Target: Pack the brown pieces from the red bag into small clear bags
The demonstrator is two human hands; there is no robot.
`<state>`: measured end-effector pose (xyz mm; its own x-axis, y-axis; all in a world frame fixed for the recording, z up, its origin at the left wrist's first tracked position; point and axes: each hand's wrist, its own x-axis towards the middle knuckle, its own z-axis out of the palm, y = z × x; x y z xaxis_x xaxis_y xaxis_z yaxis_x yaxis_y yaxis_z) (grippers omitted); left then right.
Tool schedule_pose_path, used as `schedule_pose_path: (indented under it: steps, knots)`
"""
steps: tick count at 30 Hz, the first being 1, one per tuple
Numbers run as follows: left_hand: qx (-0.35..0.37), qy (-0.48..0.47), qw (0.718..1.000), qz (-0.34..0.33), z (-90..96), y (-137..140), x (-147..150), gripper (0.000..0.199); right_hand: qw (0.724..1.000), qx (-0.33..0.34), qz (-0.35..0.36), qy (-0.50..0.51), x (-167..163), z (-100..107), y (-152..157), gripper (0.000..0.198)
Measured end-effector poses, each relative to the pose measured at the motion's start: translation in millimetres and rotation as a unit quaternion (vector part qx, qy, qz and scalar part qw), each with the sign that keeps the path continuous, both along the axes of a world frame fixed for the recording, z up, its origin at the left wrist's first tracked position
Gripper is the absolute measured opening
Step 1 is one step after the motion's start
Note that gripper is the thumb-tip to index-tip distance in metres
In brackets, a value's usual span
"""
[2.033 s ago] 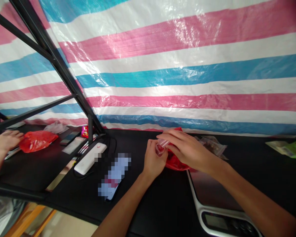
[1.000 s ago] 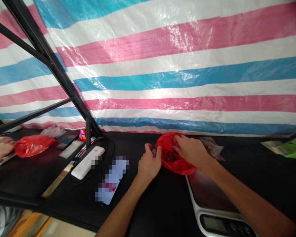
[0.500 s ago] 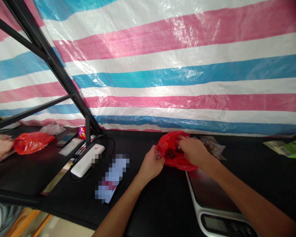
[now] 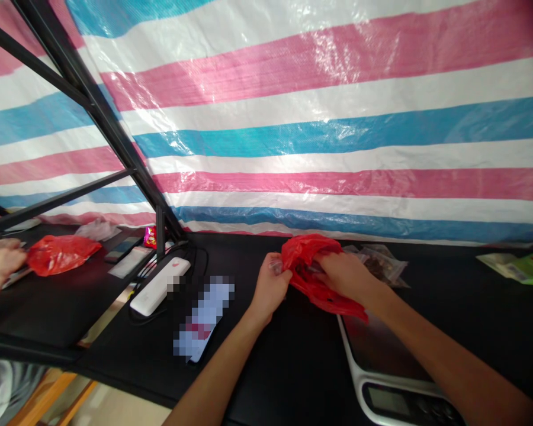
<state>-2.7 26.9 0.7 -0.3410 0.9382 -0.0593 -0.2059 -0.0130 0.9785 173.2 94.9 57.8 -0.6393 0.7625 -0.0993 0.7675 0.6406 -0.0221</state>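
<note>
A crumpled red plastic bag (image 4: 313, 248) lies at the back of the black table with its mouth spread. My left hand (image 4: 270, 283) is closed on the bag's left edge, and a bit of clear plastic shows at its fingers. From the right, my right hand (image 4: 349, 275) reaches into the mouth, its fingertips hidden by the red plastic. Dark contents show faintly inside. Just behind my right hand sits a clear plastic bag (image 4: 384, 265) with brown pieces in it. Below my right forearm is a kitchen scale (image 4: 382, 349).
Left of my hands lie a phone (image 4: 206, 322) with a blurred screen and a white power strip (image 4: 160, 287) with black cable. Another person's hand (image 4: 2, 260) is beside a second red bag (image 4: 64, 254). A green packet (image 4: 530, 267) lies far right. Black metal bars (image 4: 111, 136) cross the left.
The red bag's near edge has spread down and right over the scale's corner. My left hand has shifted slightly up and left; my right hand has dipped slightly lower at the bag's mouth.
</note>
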Motion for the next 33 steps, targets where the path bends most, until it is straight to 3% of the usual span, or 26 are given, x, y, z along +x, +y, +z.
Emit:
schedule_pose_path:
  steps: [11, 19, 25, 33]
  knots:
    - [-0.015, 0.032, 0.998, 0.048, -1.7, 1.2, -4.6, 0.035, 0.999, 0.018, 0.024, 0.027, 1.3, 5.7, 1.2, 0.036]
    - [-0.043, 0.03, 0.999, -0.011, -5.4, 0.0, 0.3, 0.039, 0.999, 0.014, 0.037, 0.014, -1.0, 0.3, -3.4, 0.035]
    - [-0.003, 0.016, 0.998, -0.063, -6.7, -2.5, 6.7, 0.045, 0.999, 0.0, 0.029, 0.016, -1.0, -1.3, -0.3, 0.034]
    - [-0.007, -0.047, 0.996, -0.072, -5.0, -4.5, 10.2, 0.054, 0.999, -0.019, 0.024, 0.022, -2.9, -6.8, -1.8, 0.029]
